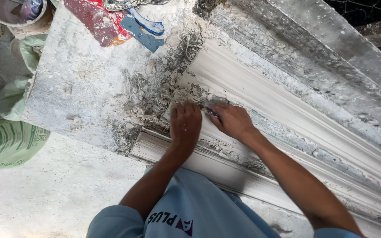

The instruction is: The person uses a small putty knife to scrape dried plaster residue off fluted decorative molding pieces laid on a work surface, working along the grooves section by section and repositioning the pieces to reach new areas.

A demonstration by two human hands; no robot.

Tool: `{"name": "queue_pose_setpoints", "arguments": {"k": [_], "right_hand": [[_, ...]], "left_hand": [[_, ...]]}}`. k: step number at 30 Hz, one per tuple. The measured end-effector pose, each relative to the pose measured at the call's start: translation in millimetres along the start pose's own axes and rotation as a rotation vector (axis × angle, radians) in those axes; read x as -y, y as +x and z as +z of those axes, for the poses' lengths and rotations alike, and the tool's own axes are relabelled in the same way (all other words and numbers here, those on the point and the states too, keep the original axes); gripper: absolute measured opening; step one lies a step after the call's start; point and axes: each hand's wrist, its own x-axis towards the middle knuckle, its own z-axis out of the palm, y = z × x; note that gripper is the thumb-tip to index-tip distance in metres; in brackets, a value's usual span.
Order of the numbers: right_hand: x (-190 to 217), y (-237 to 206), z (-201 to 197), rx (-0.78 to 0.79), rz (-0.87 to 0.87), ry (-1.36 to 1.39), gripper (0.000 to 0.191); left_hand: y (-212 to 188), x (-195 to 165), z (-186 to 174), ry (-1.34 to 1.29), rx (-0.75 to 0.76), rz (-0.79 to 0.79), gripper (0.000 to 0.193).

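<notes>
A long white plaster moulding [261, 92] with curved grooves lies on a plaster-caked workbench [80, 88] and runs from the middle toward the lower right. My left hand [184, 123] rests knuckles-up on the moulding's near end, fingers curled against crumbly grey plaster. My right hand [232, 120] sits just beside it, closed on a small tool with a purple handle [211, 112] whose tip touches the plaster between both hands.
Plaster-smeared scrapers, red [94, 20] and blue [144, 33], lie at the bench's far end beside a white bucket [16, 11]. A pale green sack [5, 143] sits on the floor at left. A grey mould rail [331, 48] runs along the right.
</notes>
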Motion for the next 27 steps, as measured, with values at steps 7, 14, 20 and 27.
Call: {"name": "queue_pose_setpoints", "arguments": {"k": [7,14,20,27], "right_hand": [[8.1,2.7,-6.8,0.04,0.04,0.018,0.04],[10.4,1.8,-12.6,0.049,0.04,0.023,0.04],[12.8,4.3,-19.6,0.071,0.052,0.012,0.043],[18.0,9.4,-22.1,0.196,0.149,0.028,0.039]], "left_hand": [[2.3,1.0,0.1,-0.012,0.011,-0.003,0.022],[3.2,1.8,-10.8,-0.049,0.016,-0.022,0.021],[7.4,5.4,-15.3,-0.056,-0.002,0.016,0.02],[7.0,10.0,-9.4,-0.126,0.078,-0.046,0.013]]}}
